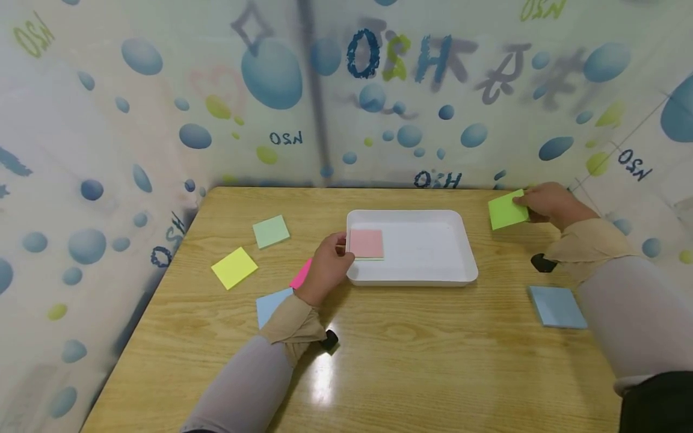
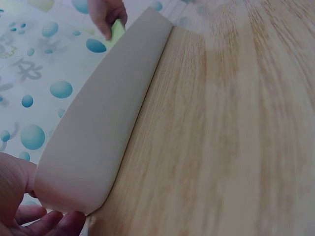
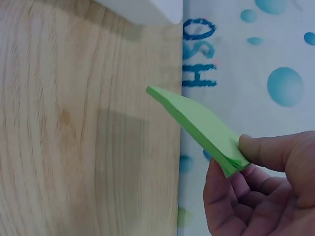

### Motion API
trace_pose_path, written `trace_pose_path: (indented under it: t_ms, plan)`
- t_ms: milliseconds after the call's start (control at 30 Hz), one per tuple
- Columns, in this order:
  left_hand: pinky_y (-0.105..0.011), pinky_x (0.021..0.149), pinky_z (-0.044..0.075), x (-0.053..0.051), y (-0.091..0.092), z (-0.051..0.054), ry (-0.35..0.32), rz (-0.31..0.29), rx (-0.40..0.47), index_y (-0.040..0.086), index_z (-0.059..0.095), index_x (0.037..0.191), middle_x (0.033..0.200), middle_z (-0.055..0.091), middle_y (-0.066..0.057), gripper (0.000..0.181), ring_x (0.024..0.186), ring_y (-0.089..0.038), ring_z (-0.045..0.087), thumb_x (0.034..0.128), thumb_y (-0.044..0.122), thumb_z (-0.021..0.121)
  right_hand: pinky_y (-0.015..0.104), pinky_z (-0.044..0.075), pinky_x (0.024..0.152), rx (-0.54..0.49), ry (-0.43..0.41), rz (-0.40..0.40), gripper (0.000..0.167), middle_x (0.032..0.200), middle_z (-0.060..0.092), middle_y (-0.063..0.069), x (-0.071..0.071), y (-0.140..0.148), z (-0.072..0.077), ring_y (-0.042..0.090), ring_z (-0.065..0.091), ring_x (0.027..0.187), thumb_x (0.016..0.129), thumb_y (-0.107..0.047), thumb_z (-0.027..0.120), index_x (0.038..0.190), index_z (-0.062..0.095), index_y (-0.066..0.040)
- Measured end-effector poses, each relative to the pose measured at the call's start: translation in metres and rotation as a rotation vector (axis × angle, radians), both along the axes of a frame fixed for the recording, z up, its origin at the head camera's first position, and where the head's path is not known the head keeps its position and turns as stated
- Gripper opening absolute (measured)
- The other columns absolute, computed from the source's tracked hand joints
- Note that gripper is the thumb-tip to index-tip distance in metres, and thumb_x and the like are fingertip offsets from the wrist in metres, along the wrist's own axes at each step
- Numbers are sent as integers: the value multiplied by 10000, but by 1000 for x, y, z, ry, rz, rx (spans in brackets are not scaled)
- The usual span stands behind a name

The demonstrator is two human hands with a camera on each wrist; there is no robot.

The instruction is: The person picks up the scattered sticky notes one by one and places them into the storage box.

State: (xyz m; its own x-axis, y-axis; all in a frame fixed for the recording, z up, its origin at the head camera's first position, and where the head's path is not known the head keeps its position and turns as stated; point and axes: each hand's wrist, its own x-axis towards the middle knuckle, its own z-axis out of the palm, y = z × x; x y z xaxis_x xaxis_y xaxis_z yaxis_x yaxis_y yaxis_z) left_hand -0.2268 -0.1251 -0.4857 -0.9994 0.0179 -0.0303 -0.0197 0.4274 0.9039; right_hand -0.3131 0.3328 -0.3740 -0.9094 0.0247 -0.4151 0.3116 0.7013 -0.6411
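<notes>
My right hand (image 1: 554,204) pinches a bright green sticky note pad (image 1: 507,210) by one edge, thumb on top and fingers below. In the right wrist view the pad (image 3: 197,123) is held above the table, its shadow falling on the wood. At the left end of a white tray (image 1: 425,249), my left hand (image 1: 327,267) grips the rim. The left wrist view has the thumb and fingers of that hand around the tray's end (image 2: 93,132). Inside the tray, against its left side, lies a pale pink pad (image 1: 366,243) with a thin greenish edge beneath it.
Left of the tray lie a pale green pad (image 1: 271,232), a yellow pad (image 1: 234,268), a hot pink pad (image 1: 301,273) and a light blue pad (image 1: 272,305), the last two partly covered by my left arm. Another blue pad (image 1: 557,307) sits near my right forearm. A patterned curtain (image 1: 379,120) borders the table.
</notes>
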Motion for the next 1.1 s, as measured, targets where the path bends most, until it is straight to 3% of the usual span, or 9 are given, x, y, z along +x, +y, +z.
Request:
trace_pose_path:
  t_ms: [100,233,333,533,667,867,1100]
  plan:
    - [-430,992,550,0,0,1,-5,2,1,15,558,1434,1315,631,-134,505,1189,-294,630,934,66,601,272,573,818,-26,9,17,689,1308,515,267,0,-10,3,17,589,778,1093,-305,478,1558,256,153]
    - [-429,989,551,1,-1,1,1,1,4,10,555,1439,1315,630,-143,511,1188,-299,629,932,57,599,286,579,828,-52,41,40,589,1038,617,8,0,-26,6,34,621,801,1091,-306,499,1472,395,130]
    - [-430,984,553,2,-2,2,5,4,1,8,555,1437,1308,633,-144,511,1183,-299,632,931,59,599,276,581,817,-66,48,56,529,980,644,-43,-2,-38,7,36,633,798,1089,-300,512,1412,457,116]
    - [-419,980,554,2,-1,2,-2,11,-4,15,564,1424,1306,636,-134,495,1173,-294,635,933,67,602,264,588,798,-94,42,71,533,1118,665,89,-4,-67,7,47,654,806,1088,-259,523,1445,446,130]
    - [-415,980,555,2,-1,4,-9,10,-6,16,565,1422,1309,635,-131,487,1171,-294,631,940,68,604,308,604,867,-105,24,82,535,1247,624,181,-4,-87,5,70,662,846,1091,-255,517,1471,438,114]
    - [-419,980,554,3,0,5,-4,7,-6,13,570,1416,1295,638,-133,478,1168,-290,632,942,63,607,378,585,974,-142,-18,89,518,1401,540,237,-3,-115,2,157,674,989,1098,-234,503,1504,427,77]
    - [-423,958,564,1,0,3,8,0,3,3,569,1421,1283,643,-145,494,1163,-293,642,931,54,607,313,609,904,-187,-53,88,494,1449,522,245,-4,-141,-1,196,688,1035,1094,-197,510,1515,434,50]
